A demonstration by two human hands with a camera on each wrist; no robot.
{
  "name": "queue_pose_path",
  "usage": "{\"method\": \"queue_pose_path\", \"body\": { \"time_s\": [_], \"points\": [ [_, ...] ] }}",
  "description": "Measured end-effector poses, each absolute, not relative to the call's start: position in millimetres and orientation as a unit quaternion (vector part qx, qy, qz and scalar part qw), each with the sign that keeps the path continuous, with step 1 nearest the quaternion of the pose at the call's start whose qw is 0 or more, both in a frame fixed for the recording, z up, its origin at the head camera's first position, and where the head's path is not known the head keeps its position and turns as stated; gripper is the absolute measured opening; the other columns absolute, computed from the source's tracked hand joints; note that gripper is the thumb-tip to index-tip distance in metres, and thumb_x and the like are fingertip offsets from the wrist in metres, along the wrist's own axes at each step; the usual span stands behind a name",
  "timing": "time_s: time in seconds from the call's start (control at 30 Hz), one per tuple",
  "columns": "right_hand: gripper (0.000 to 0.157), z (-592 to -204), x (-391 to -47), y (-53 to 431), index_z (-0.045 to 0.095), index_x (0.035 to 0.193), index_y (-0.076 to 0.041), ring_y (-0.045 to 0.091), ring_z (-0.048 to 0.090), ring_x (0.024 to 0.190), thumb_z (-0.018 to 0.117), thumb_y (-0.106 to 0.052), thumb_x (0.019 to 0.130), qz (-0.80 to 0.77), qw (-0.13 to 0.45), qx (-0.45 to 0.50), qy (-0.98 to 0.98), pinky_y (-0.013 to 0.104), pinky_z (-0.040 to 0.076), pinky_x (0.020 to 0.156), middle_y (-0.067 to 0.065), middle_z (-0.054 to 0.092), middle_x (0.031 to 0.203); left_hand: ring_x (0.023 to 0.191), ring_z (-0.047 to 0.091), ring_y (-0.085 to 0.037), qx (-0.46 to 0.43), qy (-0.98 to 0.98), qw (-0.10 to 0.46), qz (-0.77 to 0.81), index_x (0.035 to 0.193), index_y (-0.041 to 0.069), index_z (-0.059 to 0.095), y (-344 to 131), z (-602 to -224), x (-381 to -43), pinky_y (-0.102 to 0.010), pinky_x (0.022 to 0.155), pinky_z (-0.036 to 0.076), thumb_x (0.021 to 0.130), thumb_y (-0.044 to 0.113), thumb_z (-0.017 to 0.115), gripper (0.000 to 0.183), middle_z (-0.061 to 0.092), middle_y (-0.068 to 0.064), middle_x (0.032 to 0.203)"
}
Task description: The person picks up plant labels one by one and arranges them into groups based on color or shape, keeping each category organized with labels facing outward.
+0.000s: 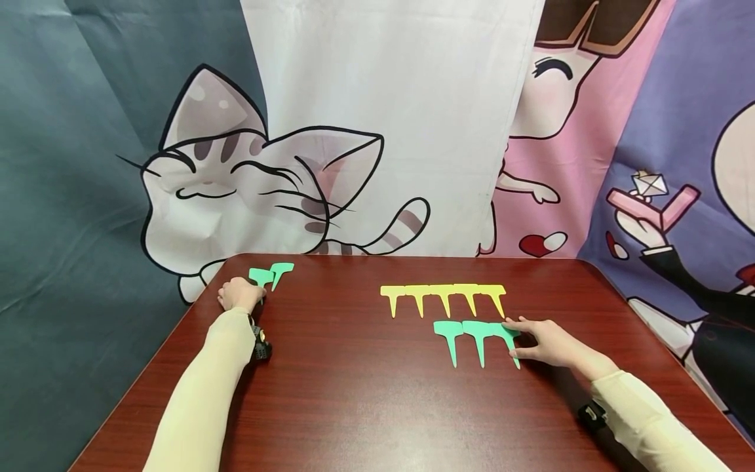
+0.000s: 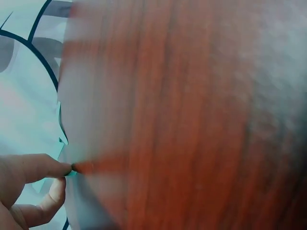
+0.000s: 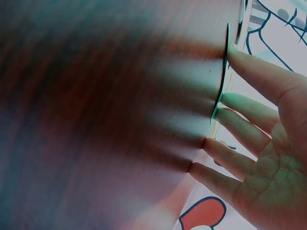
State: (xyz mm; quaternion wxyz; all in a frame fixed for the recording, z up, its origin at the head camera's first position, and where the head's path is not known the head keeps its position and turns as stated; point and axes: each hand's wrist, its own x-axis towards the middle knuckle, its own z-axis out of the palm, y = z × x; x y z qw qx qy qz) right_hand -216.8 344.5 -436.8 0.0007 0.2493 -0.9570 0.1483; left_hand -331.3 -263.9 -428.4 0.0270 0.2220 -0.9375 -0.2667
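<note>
At the table's far left, my left hand (image 1: 240,294) pinches a green T-shaped plant label (image 1: 260,275) between thumb and fingertip. Another green plant label (image 1: 282,268) lies just right of it. The left wrist view shows this pinch (image 2: 33,184), with the label mostly hidden. On the right, my right hand (image 1: 551,342) spreads its fingers over the right-end green plant label (image 1: 501,329) of a short row, touching its head and stem. In the right wrist view, its fingertips meet the label's thin edge (image 3: 222,79) and the table.
Beside that label lie two more green plant labels, a middle one (image 1: 479,329) and a left one (image 1: 449,329). Behind them runs a row of several yellow plant labels (image 1: 442,291). A brown wooden table (image 1: 354,393) bears everything. A cartoon-printed cloth (image 1: 401,78) hangs behind its far edge.
</note>
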Motion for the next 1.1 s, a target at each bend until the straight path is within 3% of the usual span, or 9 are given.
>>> {"method": "queue_pose_path", "body": {
  "time_s": [0.23,0.5,0.77,1.1],
  "points": [
    [0.065,-437.0,-217.3,345.1,0.058,0.129,-0.002,0.044,0.052,0.121,0.075,-0.039,0.077,0.151,-0.004,0.245,-0.958,0.055,0.047,0.091,0.018,0.059,0.129,0.119,0.033,-0.050,0.215,-0.940,0.042,-0.262,0.113,-0.013,0.054,-265.6,-430.7,-335.3,-0.056,0.109,0.021,0.081,0.020,0.059,0.047,0.043,-0.036,0.126],
    [0.064,-438.5,-217.9,345.7,0.058,0.129,-0.002,0.044,0.051,0.121,0.075,-0.037,0.078,0.151,-0.002,0.246,-0.958,0.055,0.047,0.091,0.018,0.059,0.130,0.138,0.016,-0.049,0.192,-0.946,0.054,-0.255,0.114,-0.015,0.056,-260.6,-427.4,-333.2,-0.058,0.115,0.006,0.080,0.015,0.057,0.045,0.032,-0.032,0.143],
    [0.064,-436.7,-217.2,344.6,0.059,0.128,-0.002,0.043,0.051,0.121,0.076,-0.037,0.077,0.151,0.006,0.246,-0.957,0.054,0.047,0.090,0.017,0.060,0.129,0.143,0.001,-0.047,0.165,-0.952,0.047,-0.255,0.088,-0.010,0.068,-255.8,-428.7,-333.8,-0.059,0.115,0.001,0.083,0.016,0.055,0.029,0.016,-0.027,0.154],
    [0.064,-436.9,-216.9,343.6,0.060,0.127,-0.002,0.043,0.052,0.121,0.076,-0.039,0.077,0.157,0.007,0.246,-0.957,0.053,0.047,0.090,0.016,0.061,0.128,0.144,-0.003,-0.045,0.131,-0.948,0.062,-0.284,0.066,0.002,0.065,-243.6,-426.5,-326.4,-0.062,0.114,-0.003,0.078,0.009,0.057,0.016,0.015,-0.024,0.155]
  ]
}}
